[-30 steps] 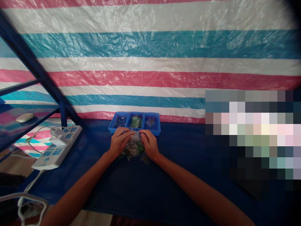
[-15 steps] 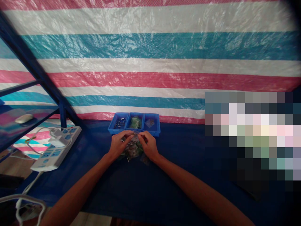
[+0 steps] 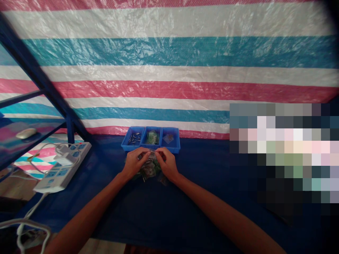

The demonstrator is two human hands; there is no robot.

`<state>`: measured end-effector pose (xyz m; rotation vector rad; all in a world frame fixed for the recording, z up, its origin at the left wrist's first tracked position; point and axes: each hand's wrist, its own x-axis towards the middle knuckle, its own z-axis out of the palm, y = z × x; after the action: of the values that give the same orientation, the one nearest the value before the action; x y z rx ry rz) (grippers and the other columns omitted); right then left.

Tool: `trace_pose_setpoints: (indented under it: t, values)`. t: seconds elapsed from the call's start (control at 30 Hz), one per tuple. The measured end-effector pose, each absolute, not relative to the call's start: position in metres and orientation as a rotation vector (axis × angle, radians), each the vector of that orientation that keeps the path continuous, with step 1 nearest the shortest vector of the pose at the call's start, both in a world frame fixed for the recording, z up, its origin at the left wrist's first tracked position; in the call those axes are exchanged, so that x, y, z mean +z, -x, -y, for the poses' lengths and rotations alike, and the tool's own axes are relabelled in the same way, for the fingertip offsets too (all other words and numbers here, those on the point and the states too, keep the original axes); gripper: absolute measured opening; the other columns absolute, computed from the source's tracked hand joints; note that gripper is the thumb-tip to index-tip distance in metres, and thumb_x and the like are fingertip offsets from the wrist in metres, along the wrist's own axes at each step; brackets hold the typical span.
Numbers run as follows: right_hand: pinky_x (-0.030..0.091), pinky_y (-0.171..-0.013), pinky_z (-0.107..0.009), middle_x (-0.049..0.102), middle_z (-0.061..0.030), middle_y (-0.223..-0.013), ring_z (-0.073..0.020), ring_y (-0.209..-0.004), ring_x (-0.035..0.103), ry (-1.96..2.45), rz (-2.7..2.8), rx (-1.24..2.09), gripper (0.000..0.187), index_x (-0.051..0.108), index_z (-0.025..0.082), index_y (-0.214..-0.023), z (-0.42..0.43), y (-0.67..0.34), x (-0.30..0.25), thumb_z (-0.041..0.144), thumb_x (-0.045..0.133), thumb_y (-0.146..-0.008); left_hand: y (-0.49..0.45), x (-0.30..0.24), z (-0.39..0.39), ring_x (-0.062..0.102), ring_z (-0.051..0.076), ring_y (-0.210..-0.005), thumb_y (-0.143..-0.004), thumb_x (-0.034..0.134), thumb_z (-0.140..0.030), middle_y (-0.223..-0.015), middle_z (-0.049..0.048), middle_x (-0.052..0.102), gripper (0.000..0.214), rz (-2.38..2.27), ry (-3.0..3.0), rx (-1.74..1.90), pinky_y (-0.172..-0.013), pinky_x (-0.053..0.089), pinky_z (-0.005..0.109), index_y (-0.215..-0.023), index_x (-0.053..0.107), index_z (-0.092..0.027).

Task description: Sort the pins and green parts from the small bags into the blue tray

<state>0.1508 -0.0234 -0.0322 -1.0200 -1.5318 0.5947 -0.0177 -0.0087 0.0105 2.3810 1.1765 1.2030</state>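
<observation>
My left hand [image 3: 135, 162] and my right hand [image 3: 166, 163] meet over a small pile in front of the tray, fingertips pinched. Between them they seem to hold a small clear plastic bag [image 3: 152, 151] by its upper edge; the fingers partly hide it. Beneath lies a pile of clear and greenish little bags [image 3: 149, 170] mixed with loose metal pins or screws. Just behind the hands stands a blue three-compartment tray [image 3: 143, 149]. Its left compartment has loose metal pins [image 3: 135, 137], its middle one greenish bags [image 3: 153, 137], its right one a clear bag [image 3: 168, 138] with small brownish parts.
A white power strip [image 3: 63, 173] with a plugged-in adapter and cables lies at the left edge of the blue table [image 3: 132, 211]. Beyond the blue metal frame [image 3: 50, 91] sits a white computer mouse [image 3: 26, 133]. A striped plastic sheet [image 3: 159, 53] hangs behind. The right side is pixelated.
Almost nothing differs. Both hands stay over the pile, their fingertips still together, with only a tiny shift of the fingers and of the view.
</observation>
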Motion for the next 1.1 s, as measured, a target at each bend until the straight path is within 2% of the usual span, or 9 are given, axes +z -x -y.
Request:
trace_pose_setpoints:
  t: [0.23, 0.37, 0.43, 0.57, 0.67, 0.8, 0.87, 0.97, 1.1]
  values:
    - [0.045, -0.068, -0.026, 0.062, -0.0047, -0.089, -0.0163, -0.077, 0.058, 1.012, 1.508, 0.582, 0.02, 0.06, 0.018, -0.101, 0.025, -0.15, -0.033, 0.029, 0.047, -0.09, 0.017, 0.01, 0.007, 0.065, 0.016, -0.072, -0.088, 0.054, -0.034, -0.082, 0.0033, 0.07, 0.021, -1.172, -2.293, 1.175, -0.068, 0.05, 0.026, -0.088, 0.066, -0.017]
    - [0.046, -0.074, -0.029, 0.06, -0.007, -0.096, -0.0182, -0.085, 0.058, 0.986, 1.537, 0.526, 0.029, 0.057, 0.019, -0.116, 0.025, -0.151, -0.035, 0.022, 0.041, -0.091, 0.017, 0.01, 0.007, 0.066, 0.016, -0.07, -0.087, 0.056, -0.034, -0.078, 0.0014, 0.068, 0.036, -1.123, -2.09, 1.213, -0.065, 0.052, 0.026, -0.12, 0.053, -0.019]
    - [0.047, -0.074, -0.029, 0.059, -0.0073, -0.1, -0.0181, -0.086, 0.057, 0.971, 1.561, 0.521, 0.03, 0.057, 0.021, -0.117, 0.024, -0.151, -0.035, 0.021, 0.043, -0.09, 0.017, 0.01, 0.007, 0.065, 0.016, -0.066, -0.086, 0.057, -0.033, -0.073, -0.0004, 0.066, 0.043, -1.1, -2.023, 1.24, -0.062, 0.052, 0.026, -0.125, 0.047, -0.02]
    - [0.048, -0.068, -0.027, 0.058, -0.0066, -0.103, -0.0151, -0.075, 0.057, 0.977, 1.578, 0.541, 0.022, 0.064, 0.023, -0.107, 0.024, -0.151, -0.034, 0.024, 0.051, -0.088, 0.019, 0.007, 0.005, 0.064, 0.015, -0.062, -0.085, 0.058, -0.035, -0.069, -0.0004, 0.065, 0.028, -1.066, -2.001, 1.252, -0.057, 0.051, 0.025, -0.109, 0.057, -0.019]
    - [0.047, -0.069, -0.027, 0.059, -0.006, -0.099, -0.0145, -0.073, 0.057, 0.991, 1.566, 0.538, 0.017, 0.066, 0.022, -0.099, 0.025, -0.152, -0.033, 0.026, 0.054, -0.087, 0.019, 0.005, 0.005, 0.062, 0.015, -0.057, -0.086, 0.058, -0.034, -0.064, -0.0013, 0.063, 0.027, -1.033, -1.972, 1.219, -0.056, 0.051, 0.025, -0.108, 0.057, -0.019]
    - [0.047, -0.07, -0.028, 0.063, -0.0043, -0.083, -0.0167, -0.076, 0.059, 1.015, 1.493, 0.556, 0.014, 0.066, 0.019, -0.087, 0.024, -0.151, -0.033, 0.028, 0.055, -0.086, 0.02, 0.007, 0.005, 0.064, 0.017, -0.08, -0.089, 0.052, -0.032, -0.09, 0.0049, 0.065, 0.025, -1.147, -2.018, 1.326, -0.066, 0.052, 0.026, -0.109, 0.058, -0.019]
    - [0.048, -0.06, -0.027, 0.063, -0.0025, -0.074, -0.0153, -0.064, 0.059, 1.039, 1.342, 0.67, 0.016, 0.064, 0.018, -0.083, 0.02, -0.15, -0.032, 0.032, 0.057, -0.084, 0.021, 0.01, 0.006, 0.061, 0.019, -0.094, -0.091, 0.049, -0.031, -0.103, 0.0072, 0.062, 0.023, -1.205, -2.102, 1.406, -0.072, 0.052, 0.027, -0.107, 0.06, -0.019]
    - [0.045, -0.043, -0.024, 0.062, 0.0004, -0.062, -0.0129, -0.046, 0.055, 1.001, 1.02, 0.966, 0.022, 0.061, 0.017, -0.08, 0.008, -0.152, -0.026, 0.039, 0.062, -0.078, 0.022, 0.014, 0.006, 0.058, 0.019, -0.099, -0.091, 0.049, -0.028, -0.106, 0.0076, 0.059, 0.02, -1.229, -2.246, 1.475, -0.074, 0.051, 0.028, -0.102, 0.062, -0.019]
    - [0.051, -0.047, -0.025, 0.069, -0.0053, -0.076, -0.0139, -0.051, 0.062, 0.887, 0.574, 1.184, 0.025, 0.06, 0.015, -0.082, -0.006, -0.162, -0.008, 0.032, 0.071, -0.068, 0.022, 0.015, 0.007, 0.058, 0.017, -0.095, -0.09, 0.049, -0.025, -0.102, 0.0073, 0.059, 0.017, -1.229, -2.34, 1.515, -0.072, 0.051, 0.027, -0.097, 0.063, -0.019]
